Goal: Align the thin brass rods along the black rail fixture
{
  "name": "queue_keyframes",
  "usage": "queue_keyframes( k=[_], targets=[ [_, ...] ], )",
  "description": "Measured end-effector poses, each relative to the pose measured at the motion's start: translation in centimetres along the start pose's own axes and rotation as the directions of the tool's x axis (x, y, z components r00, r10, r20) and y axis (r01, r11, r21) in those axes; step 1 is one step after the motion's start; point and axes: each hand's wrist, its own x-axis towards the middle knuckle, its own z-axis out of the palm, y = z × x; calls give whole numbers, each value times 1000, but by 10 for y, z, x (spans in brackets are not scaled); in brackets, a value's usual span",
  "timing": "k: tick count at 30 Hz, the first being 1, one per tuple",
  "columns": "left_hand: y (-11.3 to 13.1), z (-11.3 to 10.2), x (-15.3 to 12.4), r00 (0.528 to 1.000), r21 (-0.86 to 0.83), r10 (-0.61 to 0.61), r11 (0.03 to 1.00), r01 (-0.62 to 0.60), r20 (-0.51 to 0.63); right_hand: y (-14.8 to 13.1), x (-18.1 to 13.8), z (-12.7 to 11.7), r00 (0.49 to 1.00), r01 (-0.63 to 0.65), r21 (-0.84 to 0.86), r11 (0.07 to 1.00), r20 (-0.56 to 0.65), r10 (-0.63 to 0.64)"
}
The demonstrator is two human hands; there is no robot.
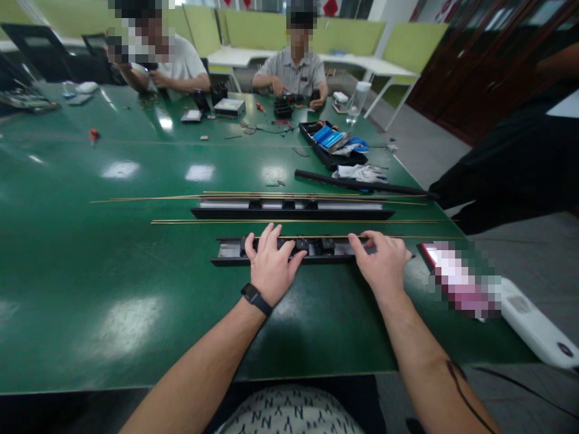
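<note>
A black-edged metal channel (224, 252) lies lengthwise before me, with several black blocks (326, 245) inside it. My left hand (274, 259), a dark band on its wrist, spreads its fingers over the left half of the channel and touches the blocks there. Along the channel's far side runs a thin brass-coloured rod (316, 237), reaching past its right end. My right hand (382, 259) is bent around the rod at the channel's right end, thumb and fingers close together; the exact contact is partly hidden. Beyond lies a second channel (294, 213) with more black blocks.
Long thin rods (181, 222) lie between and across the channels. Farther back are a black tube (316, 176), gloves (362, 173) and a black tray (316, 147) holding blue items. A phone-like object (427, 256) and a white device (529, 316) sit right. Two people sit opposite; another stands right.
</note>
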Motion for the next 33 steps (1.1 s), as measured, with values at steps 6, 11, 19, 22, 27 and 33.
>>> queue_keyframes(
  k=[6, 11, 19, 22, 27, 33],
  targets=[
    [0, 0, 0, 1000, -7, 7, 1000, -7, 6, 5, 0, 1, 1000, -8, -27, 1000, -25, 7],
    [1, -1, 0, 1000, -3, 5, 1000, -5, 0, 5, 1, -1, 1000, -13, -27, 1000, -26, 13],
    [0, 0, 0, 1000, -8, 5, 1000, -5, 1, 5, 2, -3, 1000, -23, -49, 999, -2, 23],
    [0, 0, 0, 1000, -5, 4, 1000, -4, 2, 4, 1, -2, 999, -31, -45, 999, 7, 31],
    [1, -1, 0, 1000, 4, 9, 1000, -9, 4, -2, -1, 0, 999, 6, -38, 999, 42, -4],
    [0, 0, 0, 1000, 4, 5, 1000, -5, 0, -2, 0, -1, 999, 2, -54, 999, 45, 1]
  ],
)
